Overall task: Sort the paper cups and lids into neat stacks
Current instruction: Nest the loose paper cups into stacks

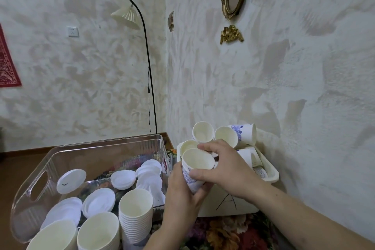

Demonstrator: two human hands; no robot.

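Head view: paper cup [195,168], light and easily crushed (best held low on its wall, not at the rim), over white bin [272,172] of loose cups, left hand [182,195] wrapped beneath, right hand [225,166] pinching its rim.

The held cup [193,170] is white with a blue flower pattern. The lids [123,179] are white. The cloth [229,233] has orange and red flowers

Legible markings, one item: I read a hand-drawn black letter "A" on the front wall of the white bin [233,203]. Blue print on the paper cups [243,134] is ornament, not text.
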